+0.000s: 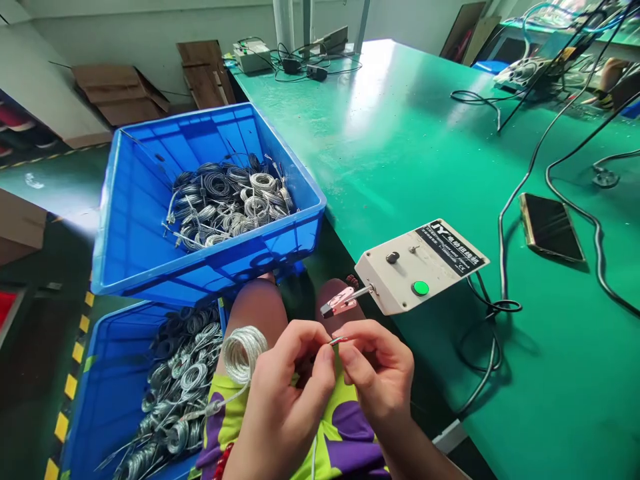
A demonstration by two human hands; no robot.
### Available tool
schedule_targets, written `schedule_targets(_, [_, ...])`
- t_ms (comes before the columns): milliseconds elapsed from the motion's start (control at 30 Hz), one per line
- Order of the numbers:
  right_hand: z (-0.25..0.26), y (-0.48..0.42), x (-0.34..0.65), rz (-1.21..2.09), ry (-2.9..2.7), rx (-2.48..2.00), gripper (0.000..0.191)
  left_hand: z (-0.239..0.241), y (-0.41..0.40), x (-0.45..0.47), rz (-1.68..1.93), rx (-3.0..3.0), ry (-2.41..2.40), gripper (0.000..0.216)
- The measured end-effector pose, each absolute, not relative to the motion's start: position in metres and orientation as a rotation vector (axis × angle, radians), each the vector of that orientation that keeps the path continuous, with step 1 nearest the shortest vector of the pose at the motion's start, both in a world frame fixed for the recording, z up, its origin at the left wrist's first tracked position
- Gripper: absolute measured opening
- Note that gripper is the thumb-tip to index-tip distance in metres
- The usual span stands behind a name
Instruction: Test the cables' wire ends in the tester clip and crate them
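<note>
In open air beside the table edge (346, 237), hands (295, 387) pinch wire (337, 340).

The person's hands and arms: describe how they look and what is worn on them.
The left hand and right hand wear no gloves, and no sleeves show. Red beads sit at the left wrist; none show at the right.

Coil (235, 357) over thigh (255, 307), cables (217, 187) in bins (210, 272) at left, machine (403, 275) on table (425, 160) at right
</note>
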State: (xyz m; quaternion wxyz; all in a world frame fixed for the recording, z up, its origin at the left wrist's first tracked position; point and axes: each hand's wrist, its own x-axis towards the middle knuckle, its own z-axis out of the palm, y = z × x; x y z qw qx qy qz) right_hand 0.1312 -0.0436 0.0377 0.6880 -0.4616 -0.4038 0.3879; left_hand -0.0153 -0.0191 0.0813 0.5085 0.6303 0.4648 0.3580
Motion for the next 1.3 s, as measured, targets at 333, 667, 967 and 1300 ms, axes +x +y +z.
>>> schedule_targets(333, [0.035, -0.046, 0.13, 1.127, -0.781, -0.886, 0.009, 0.069, -0.033, -0.017, 0.981, 1.345, 0.921, 0.015])
schedule_targets(667, [0.029, -0.047, 0.129, 1.102, -0.836, -0.955, 0.009, 0.068, -0.027, -0.022, 1.008, 1.4, 1.005, 0.007])
schedule_targets(967, [0.034, -0.042, 0.146, 0.938, -1.183, -1.088, 0.015, 0.059, -0.021, -0.03, 1.022, 1.456, 1.056, 0.007])
schedule_targets(1300, [0.03, -0.042, 0.153, 0.82, -1.381, -1.031, 0.033, 0.062, -0.02, -0.035, 1.065, 1.519, 1.071, 0.008])
